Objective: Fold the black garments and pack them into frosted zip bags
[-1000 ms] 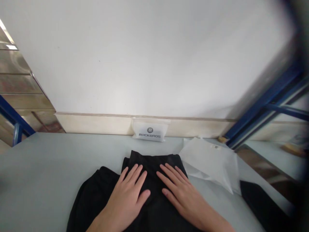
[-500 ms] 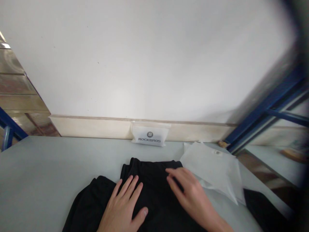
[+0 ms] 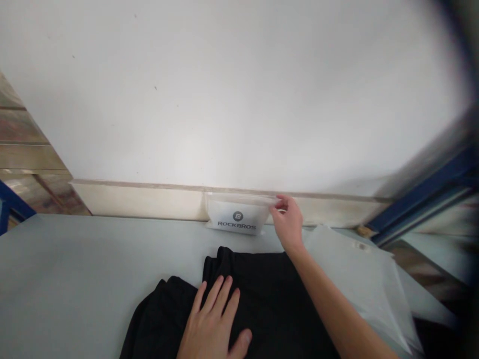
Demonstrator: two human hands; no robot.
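A small frosted plastic bag (image 3: 234, 214) printed ROCKBROS stands upright against the base of the wall. My right hand (image 3: 288, 219) pinches its upper right corner between thumb and fingers. Under my left hand (image 3: 215, 319) lies a black garment (image 3: 265, 294), spread over the near part of the table; the fingers rest flat on it, slightly apart. The garment's lower part runs out of view, and my right forearm passes above its right side.
The pale table (image 3: 86, 269) meets a white wall (image 3: 232, 99) with a cream skirting strip (image 3: 138, 202). Larger frosted plastic bags (image 3: 352, 269) lie at the right. Blue metal frames (image 3: 422, 199) stand at both sides. Something black (image 3: 434, 334) shows at the lower right.
My right hand has left the black garment, reached forward and taken hold of the small bag's corner. My left hand stays flat on the garment. The view has shifted slightly.
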